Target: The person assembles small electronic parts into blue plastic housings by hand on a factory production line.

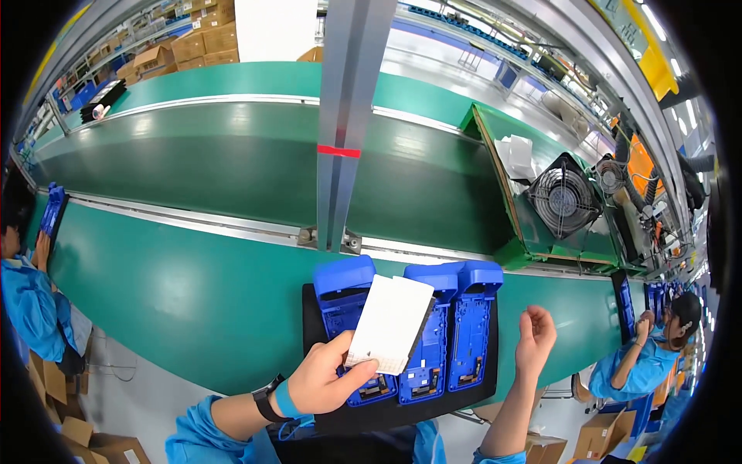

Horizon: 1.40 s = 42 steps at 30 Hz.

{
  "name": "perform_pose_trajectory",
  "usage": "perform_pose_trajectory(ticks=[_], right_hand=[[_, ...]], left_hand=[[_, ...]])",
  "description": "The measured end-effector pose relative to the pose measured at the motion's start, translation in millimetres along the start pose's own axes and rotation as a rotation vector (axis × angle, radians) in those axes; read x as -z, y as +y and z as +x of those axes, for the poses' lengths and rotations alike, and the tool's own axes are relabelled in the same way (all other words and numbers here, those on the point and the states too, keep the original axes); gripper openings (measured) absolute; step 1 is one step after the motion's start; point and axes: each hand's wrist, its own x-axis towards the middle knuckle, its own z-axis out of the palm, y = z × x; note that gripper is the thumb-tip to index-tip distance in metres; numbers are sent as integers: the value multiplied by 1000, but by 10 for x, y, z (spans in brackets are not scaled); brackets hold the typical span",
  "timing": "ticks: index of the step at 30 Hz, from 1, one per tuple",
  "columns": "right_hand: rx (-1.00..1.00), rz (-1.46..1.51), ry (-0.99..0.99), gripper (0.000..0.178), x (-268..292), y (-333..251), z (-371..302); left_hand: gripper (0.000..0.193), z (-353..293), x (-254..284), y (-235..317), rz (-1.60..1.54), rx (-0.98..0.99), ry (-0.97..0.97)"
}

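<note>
A white flat rectangular piece [392,323] with a dark right edge is tilted in my left hand [321,377], thumb on top of its lower end and fingers at its left edge. It hangs over several blue plastic housings lying on a black mat [325,421], hiding parts of the left housing [344,277] and the middle housing [425,379]. The right housing [469,332] shows its open tray with small electronic parts at the near end. My right hand [536,340] is raised beside the mat, fingers curled near the thumb; anything between them cannot be made out.
The green bench [185,271] stretches both ways, with a conveyor belt [232,151] beyond its metal rail. A metal post [340,116] rises ahead. A fan [564,197] sits in a green-edged tray [502,185] at far right. Co-workers [35,301] sit left and right [641,356].
</note>
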Motion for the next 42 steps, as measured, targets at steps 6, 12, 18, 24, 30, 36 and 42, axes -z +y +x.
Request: perform_pose_trajectory(ticks=[6,12,18,24,30,36,42], right_hand=[[841,-147,-473,30,-616,-1146,-753],[920,-69,-609,29,-991,-1245,-834],[903,-41,-688,21,-1077,-1302,-857],[922,-46,-723,20,-1158,-1223,-901],[940,-24,-703,17,-1245,-1204,-945],[926,45,-743,21,-1299,-1223,-946],[870,-17,-865,17,-1237,-1306,-779]], left_hand=[[31,60,-17,59,302,-116,-15],[35,31,-14,86,418,-214,-30],[42,-21,72,158,508,-307,-18],[47,-71,155,160,504,-245,-99],[53,-162,219,151,230,-81,-117],[49,-276,239,52,126,19,-46],[37,-439,449,-79,221,-192,395]])
